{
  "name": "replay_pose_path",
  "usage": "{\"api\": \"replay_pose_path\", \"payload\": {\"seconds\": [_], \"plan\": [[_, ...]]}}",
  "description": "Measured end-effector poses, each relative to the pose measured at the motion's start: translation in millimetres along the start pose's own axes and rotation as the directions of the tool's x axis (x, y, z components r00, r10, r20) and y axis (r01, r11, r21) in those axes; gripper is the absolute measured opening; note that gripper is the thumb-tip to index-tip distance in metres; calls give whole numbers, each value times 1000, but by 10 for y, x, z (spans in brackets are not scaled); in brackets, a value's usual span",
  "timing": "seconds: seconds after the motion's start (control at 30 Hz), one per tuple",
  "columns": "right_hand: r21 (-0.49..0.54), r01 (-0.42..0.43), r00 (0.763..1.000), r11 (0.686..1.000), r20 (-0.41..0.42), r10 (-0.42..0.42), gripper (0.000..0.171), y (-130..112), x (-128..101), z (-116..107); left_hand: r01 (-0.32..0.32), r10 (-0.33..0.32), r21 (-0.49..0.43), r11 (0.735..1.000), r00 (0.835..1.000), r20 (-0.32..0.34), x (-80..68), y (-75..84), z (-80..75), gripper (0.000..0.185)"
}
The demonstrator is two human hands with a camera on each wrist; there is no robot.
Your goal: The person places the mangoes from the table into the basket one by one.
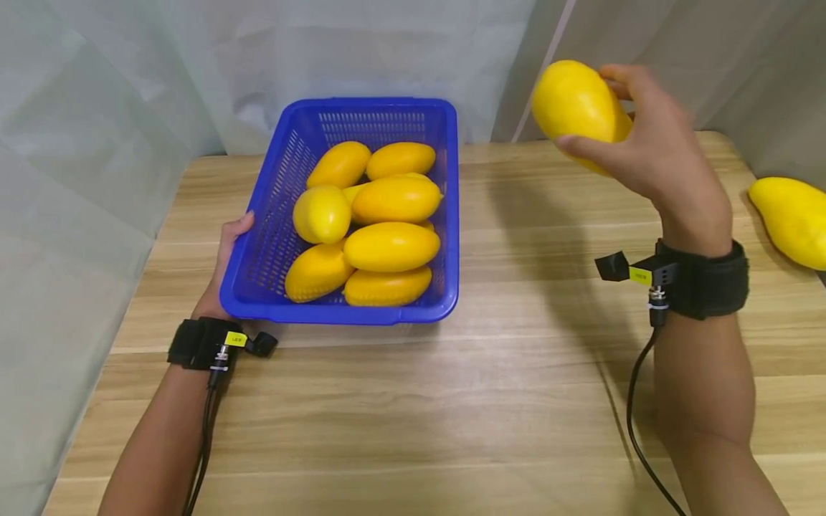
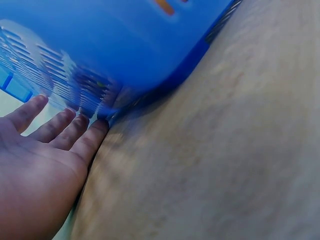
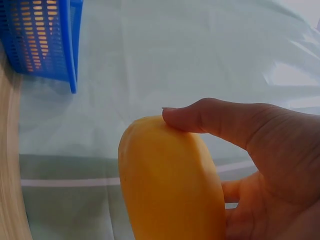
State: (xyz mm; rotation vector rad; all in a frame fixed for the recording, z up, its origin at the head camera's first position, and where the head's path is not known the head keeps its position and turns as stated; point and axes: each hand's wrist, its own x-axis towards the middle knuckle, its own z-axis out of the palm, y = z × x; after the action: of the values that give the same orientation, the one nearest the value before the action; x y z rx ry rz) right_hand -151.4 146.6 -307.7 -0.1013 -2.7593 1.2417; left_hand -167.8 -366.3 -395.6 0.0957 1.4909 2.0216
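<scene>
Above the right side of the bench (image 1: 516, 401), the right hand (image 1: 652, 154) holds a yellow mango (image 1: 574, 104) in the air, thumb and fingers curled round its far end; the right wrist view shows the thumb (image 3: 210, 117) lying across the top of the fruit. The left hand (image 1: 222, 261) lies with straight fingers (image 2: 60, 127) flat against the left wall of the blue basket (image 1: 277, 208), touching it but curled round nothing.

The basket stands on the bench near the back, well apart from the raised mango, and is already heaped with mangoes (image 1: 390, 247) (the right half looks fuller than the left, where bare mesh shows by the near-left wall). To my mind the fruit is best brought over low and laid lengthwise into that freer spot instead of dropped on the pile, where it could roll or bruise the ones below. The flat hand should press firmly enough that the light basket does not slide.

Another mango (image 1: 790, 218) lies on the bench at the far right edge. Pale cloth (image 1: 97, 143) hangs behind and to the left. Nothing lies between mango and basket.
</scene>
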Motion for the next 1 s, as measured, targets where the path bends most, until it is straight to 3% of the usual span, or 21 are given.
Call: {"api": "replay_pose_path", "payload": {"seconds": [0.33,0.7,1.0], "plan": [[-18,39,999,999,7,-39,87,-76,-59,62,-17,17,-38,999,1000,20,15,-4,24,62],[-22,138,990,990,18,-137,87,-211,-99,202,-20,24,-108,994,999,35,5,0,39,60],[-10,216,976,976,44,-215,87,-280,-113,362,-20,21,-51,998,999,24,6,-4,28,62]]}}
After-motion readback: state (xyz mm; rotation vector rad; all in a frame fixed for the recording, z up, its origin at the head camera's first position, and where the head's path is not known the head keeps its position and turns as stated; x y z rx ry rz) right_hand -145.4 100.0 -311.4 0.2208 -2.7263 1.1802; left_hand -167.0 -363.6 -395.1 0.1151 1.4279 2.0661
